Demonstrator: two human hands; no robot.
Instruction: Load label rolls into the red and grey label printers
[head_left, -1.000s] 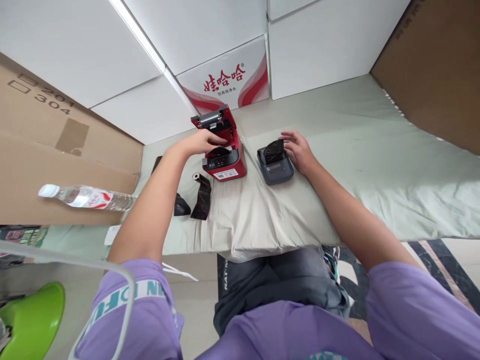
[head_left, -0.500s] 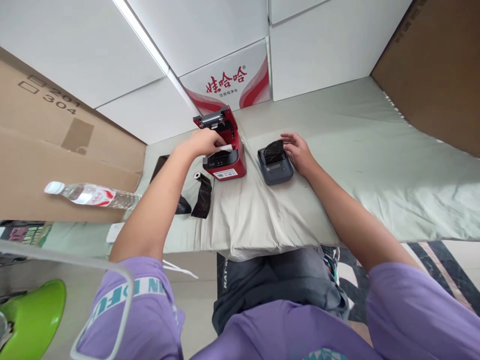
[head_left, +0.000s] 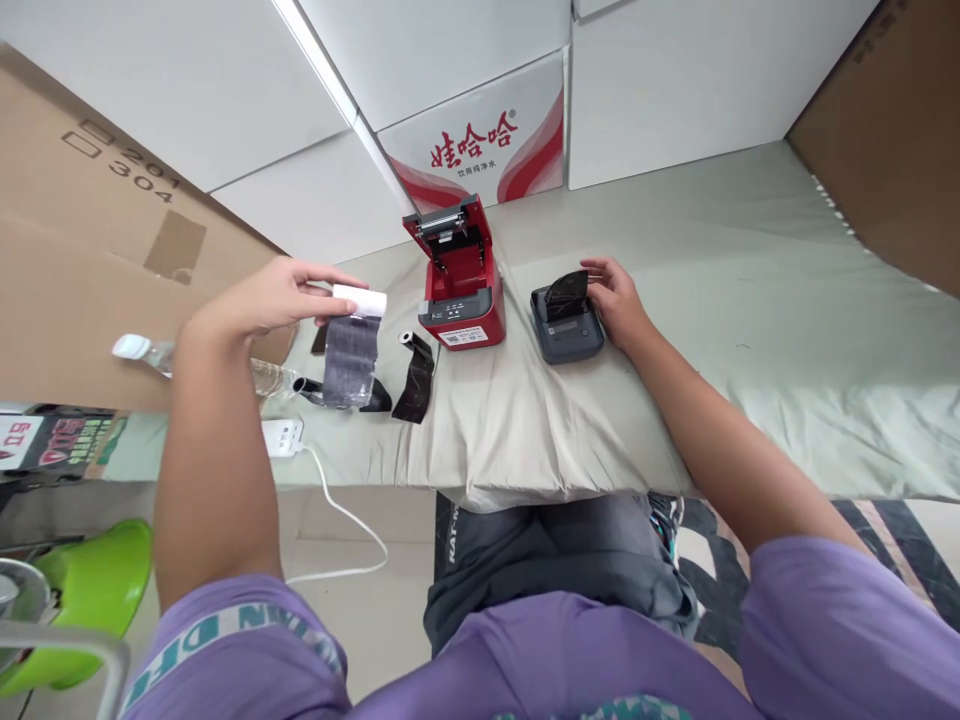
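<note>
Off to the left of the cloth-covered table point(head_left: 720, 300), a clear plastic water bottle point(head_left: 150, 352) is lying on its side just beyond the raised forearm, and a white power strip point(head_left: 283, 436) is sitting below the left hand point(head_left: 274, 297). That hand is hanging in the air with thumb and fingers pinched together on a small white paper roll point(head_left: 360, 300), a dark printed strip point(head_left: 349, 358) trailing down from it. Under the strip two loose dark curled paper pieces point(head_left: 414, 375) are lying on the cloth. Just to the right of the left hand, the red label printer with its lid tipped open point(head_left: 459, 285) is standing with its roll bay bare. Further right, the right hand point(head_left: 616, 302) is resting against the side of a small grey-blue label printer point(head_left: 568, 325), fingers loosely spread on its edge rather than clamped, with a dark curl of paper sticking up from its slot.

The dangling strip is looking like the weak point: with only a fingertip pinch on the roll, it could unspool further, snag on the open lid, or tear. The grey printer is being steadied only lightly, so a nudge could slide it on the soft cloth.
</note>
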